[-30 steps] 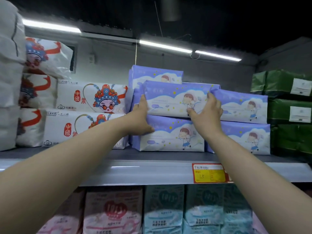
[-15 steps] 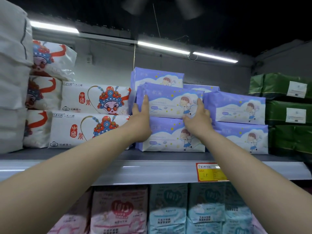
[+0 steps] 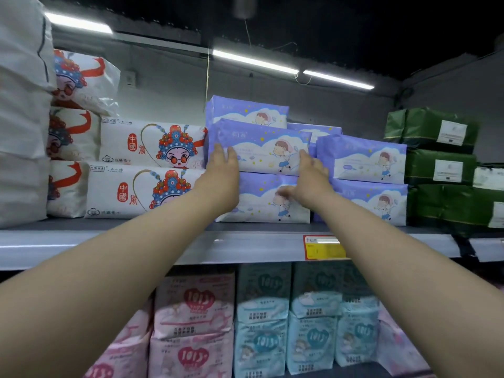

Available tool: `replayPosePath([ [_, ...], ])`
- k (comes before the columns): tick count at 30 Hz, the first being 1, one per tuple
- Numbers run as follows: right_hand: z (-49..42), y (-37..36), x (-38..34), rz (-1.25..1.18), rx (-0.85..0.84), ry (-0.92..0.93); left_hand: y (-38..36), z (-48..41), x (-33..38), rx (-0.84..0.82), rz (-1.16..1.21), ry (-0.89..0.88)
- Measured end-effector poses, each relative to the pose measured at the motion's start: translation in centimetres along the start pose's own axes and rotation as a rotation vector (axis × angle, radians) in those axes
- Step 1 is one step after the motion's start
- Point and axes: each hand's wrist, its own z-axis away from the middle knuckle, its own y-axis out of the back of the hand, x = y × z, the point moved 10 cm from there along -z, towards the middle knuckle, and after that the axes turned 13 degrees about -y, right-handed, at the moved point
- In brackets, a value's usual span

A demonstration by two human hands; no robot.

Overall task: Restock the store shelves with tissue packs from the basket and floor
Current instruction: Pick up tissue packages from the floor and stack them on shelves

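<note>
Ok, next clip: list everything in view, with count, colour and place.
upper shelf: one, grey, across the middle
purple tissue packs: six visible, purple-white, upper shelf middle
white tissue packs: five visible, white with cartoon faces, upper shelf left
plain bundles: count unclear, white, far left
green packs: at least three, dark green, upper shelf right
pink packs: several, pink, below the shelf, left
blue packs: several, pale blue, below the shelf, middle
price tag: one, yellow-red, shelf edge
tube lights: three, white, ceiling
left hand: one, flat on the upper front purple pack, left end
right hand: one, against that pack's right part, blurred
</note>
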Motion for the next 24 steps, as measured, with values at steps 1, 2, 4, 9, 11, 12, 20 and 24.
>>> replayPosePath([
  [1,0.6,0.6,-0.1,0.029,0.015,0.032,0.1,0.3,0.5,-0.025,-0.047,-0.019],
  [2,1.4,1.3,0.0,0.045,0.031,0.060,0.0,0.5,1.2,-0.051,-0.064,-0.053],
  [4,3.4,2.6,0.6,0.097,0.070,0.120,-0.3,1.3,3.3,-0.105,-0.088,-0.119],
  [9,9.3,5.0,5.7,0.375,0.072,0.155,-2.0,3.9,10.1,-0.184,-0.005,-0.332],
  [11,12.2,6.3,9.4,0.473,0.053,0.097,-3.1,5.7,13.5,-0.225,0.032,-0.424],
  [12,13.8,6.8,11.5,0.518,0.033,0.059,-3.8,6.8,15.3,-0.245,0.045,-0.462],
  [20,28.1,12.6,26.5,0.713,-0.103,-0.343,-10.6,16.7,29.0,-0.460,0.135,-0.763],
  [24,36.0,15.8,30.4,0.765,-0.122,-0.537,-12.7,21.9,35.0,-0.521,0.202,-0.913],
])
